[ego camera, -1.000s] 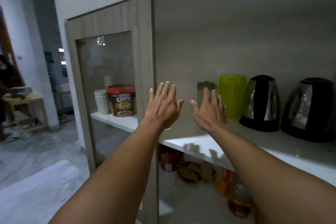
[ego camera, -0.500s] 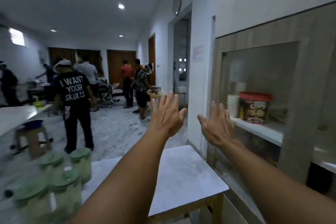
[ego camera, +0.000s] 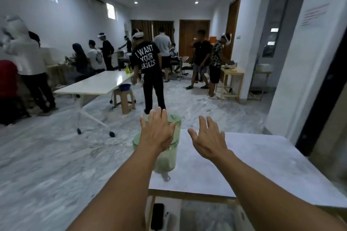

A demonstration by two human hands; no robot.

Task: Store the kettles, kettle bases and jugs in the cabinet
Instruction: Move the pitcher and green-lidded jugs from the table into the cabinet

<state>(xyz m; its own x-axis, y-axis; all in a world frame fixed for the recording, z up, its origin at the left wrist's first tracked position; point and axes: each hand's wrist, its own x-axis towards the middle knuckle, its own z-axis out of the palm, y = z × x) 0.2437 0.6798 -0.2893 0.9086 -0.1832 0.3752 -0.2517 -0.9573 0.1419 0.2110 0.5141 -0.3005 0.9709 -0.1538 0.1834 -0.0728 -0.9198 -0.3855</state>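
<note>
So, two green jugs (ego camera: 169, 157) stood on the left end of the table (ego camera: 262, 155), one nearer the camera and one beyond it, both largely hidden behind the left hand (ego camera: 156, 134). They looked like translucent plastic with lids on, so probably light, stiff enough for a firm squeeze and not fragile; smooth walls could be a bit slippery. I could not tell whether they held anything, so weight was a guess. A small dark bit showed under the near jug at the table edge, too blurred to identify. No handle was clearly visible, so the safe grab was likely around the body below the lid rim, or a handle if one sat on the hidden side. Lid fit was unknown, so lifting by the lid seemed risky. The left hand's fingers (ego camera: 159, 116) were spread and extended, palm down, holding nothing; the near jug lay directly under and behind the palm, and the far jug's lid poked out just right of the fingertips. Contact could not be confirmed. The right hand (ego camera: 208, 140) was also empty with fingers spread, over bare tabletop, jugs off to its left and apart from it. Both jugs sat near the table's left edge, so a careless nudge could tip one off.
</note>
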